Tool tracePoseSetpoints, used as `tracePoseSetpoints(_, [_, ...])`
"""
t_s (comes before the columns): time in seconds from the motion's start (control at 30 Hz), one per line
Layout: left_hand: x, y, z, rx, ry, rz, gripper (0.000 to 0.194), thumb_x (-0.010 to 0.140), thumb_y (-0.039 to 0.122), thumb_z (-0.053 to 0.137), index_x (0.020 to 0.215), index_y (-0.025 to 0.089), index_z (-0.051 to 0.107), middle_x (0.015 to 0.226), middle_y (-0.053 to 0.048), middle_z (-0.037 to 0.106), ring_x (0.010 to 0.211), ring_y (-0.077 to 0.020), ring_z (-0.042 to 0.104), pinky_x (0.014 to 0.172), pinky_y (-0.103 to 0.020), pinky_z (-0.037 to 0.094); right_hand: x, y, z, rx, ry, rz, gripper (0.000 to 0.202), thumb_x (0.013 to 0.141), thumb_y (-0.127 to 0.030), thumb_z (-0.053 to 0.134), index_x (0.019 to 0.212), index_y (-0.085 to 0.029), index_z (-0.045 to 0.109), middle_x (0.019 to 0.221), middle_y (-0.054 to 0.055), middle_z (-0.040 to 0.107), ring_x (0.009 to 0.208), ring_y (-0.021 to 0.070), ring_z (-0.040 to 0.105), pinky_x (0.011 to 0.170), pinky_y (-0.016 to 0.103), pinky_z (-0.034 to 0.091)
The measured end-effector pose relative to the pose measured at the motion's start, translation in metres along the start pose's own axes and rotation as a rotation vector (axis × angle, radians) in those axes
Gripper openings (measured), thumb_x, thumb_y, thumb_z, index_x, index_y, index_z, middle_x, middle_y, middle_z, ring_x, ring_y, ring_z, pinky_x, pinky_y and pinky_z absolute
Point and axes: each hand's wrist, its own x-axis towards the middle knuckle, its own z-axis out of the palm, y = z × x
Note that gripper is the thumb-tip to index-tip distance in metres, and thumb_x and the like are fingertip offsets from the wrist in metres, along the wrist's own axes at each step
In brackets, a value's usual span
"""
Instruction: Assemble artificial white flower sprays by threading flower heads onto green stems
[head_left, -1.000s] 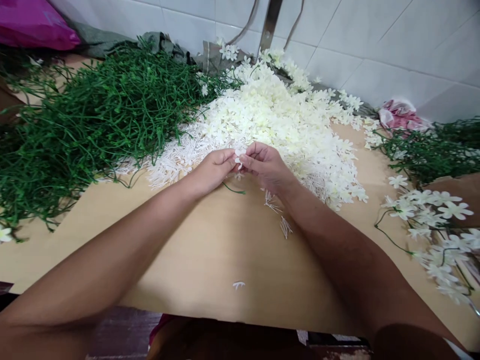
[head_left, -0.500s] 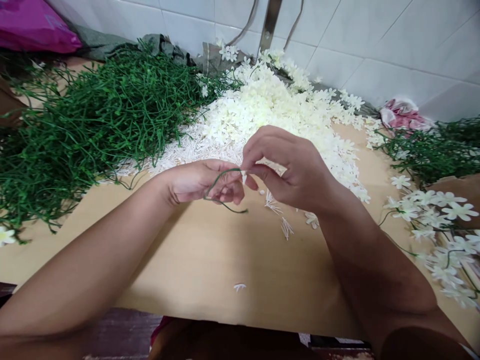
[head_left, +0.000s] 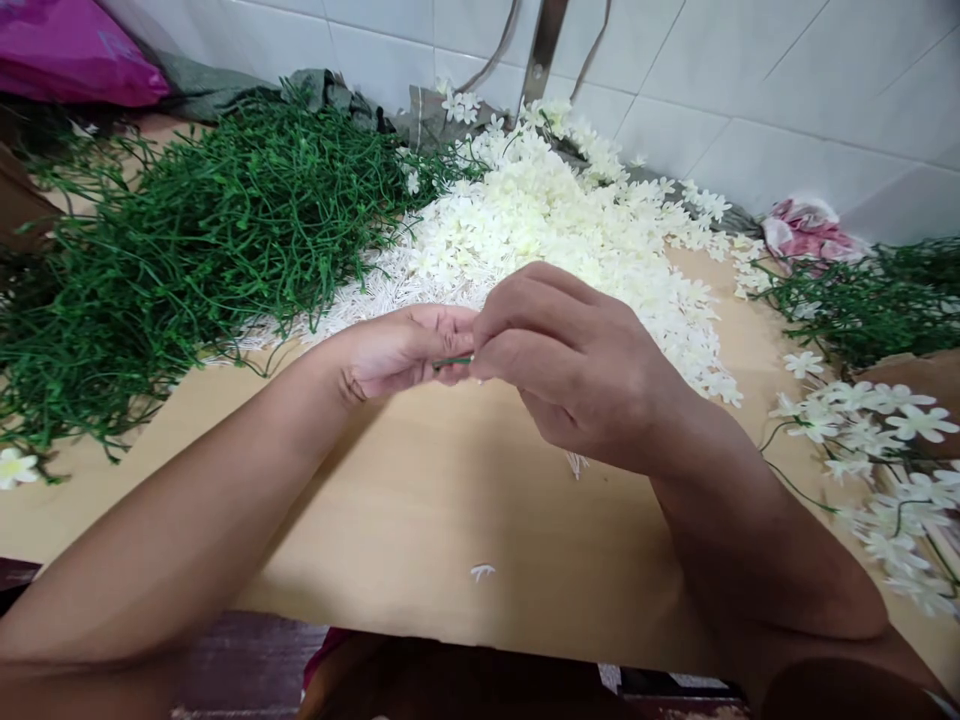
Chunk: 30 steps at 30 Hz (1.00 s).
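Observation:
My left hand is closed on a green plastic flower stem, of which only a short piece shows between my hands. Palm down, my right hand meets it at the fingertips, its fingers pinched together against the end of the stem. A tiny white bit shows at those fingertips, too small to name; whatever else the right hand grips is hidden behind its knuckles. Behind both hands lies a heap of cream-white artificial flower heads, with thin white stamen-like pieces spread along its near left side.
A large pile of green stems covers the left of the cardboard-coloured tabletop. Assembled white flower sprays and more green stems lie at the right. A pink bag stands back left, by the tiled wall. One white scrap lies near the front edge.
My right hand has turned palm down and moved left over the left fingertips. The stem, which curved freely below the left hand, is now mostly hidden between both hands.

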Motion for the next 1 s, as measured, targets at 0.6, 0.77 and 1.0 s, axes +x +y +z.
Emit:
tracePoseSetpoints(0.6, [0.008,-0.014,-0.001,0.419,-0.223,-0.152,0.007,0.067,0.017,0.068,0.072,0.014,0.067,0.060,0.001,0.062,0.046,-0.0052,0.046,0.048,-0.020,0.038,-0.002,0.072,0.060,0.058,-0.125,0.396,0.023,0.079,-0.003,0.047,0.087,-0.014,0.066,0.088,0.009,0.064,0.081,0.0180,0.056,0.070,0.031,0.043])
tracePoseSetpoints(0.77, [0.006,-0.013,0.001,0.544,-0.163,-0.134,0.010,0.069,0.019,0.065,0.077,0.013,0.065,0.061,0.002,0.058,0.050,-0.0067,0.046,0.049,-0.020,0.035,0.023,0.082,0.090,-0.266,-0.304,0.332,0.039,0.069,0.007,0.044,0.095,-0.011,0.066,0.099,0.016,0.061,0.092,0.0263,0.053,0.069,0.035,0.043])
tracePoseSetpoints(1.0, [0.004,-0.007,-0.004,0.653,-0.176,-0.076,0.023,0.082,0.032,0.052,0.068,0.014,0.058,0.055,0.003,0.049,0.049,-0.0065,0.043,0.051,-0.020,0.036,0.017,0.090,0.080,-0.229,-0.160,0.468,0.012,0.079,-0.007,0.052,0.084,-0.014,0.061,0.090,0.012,0.060,0.087,0.0234,0.051,0.073,0.036,0.040])
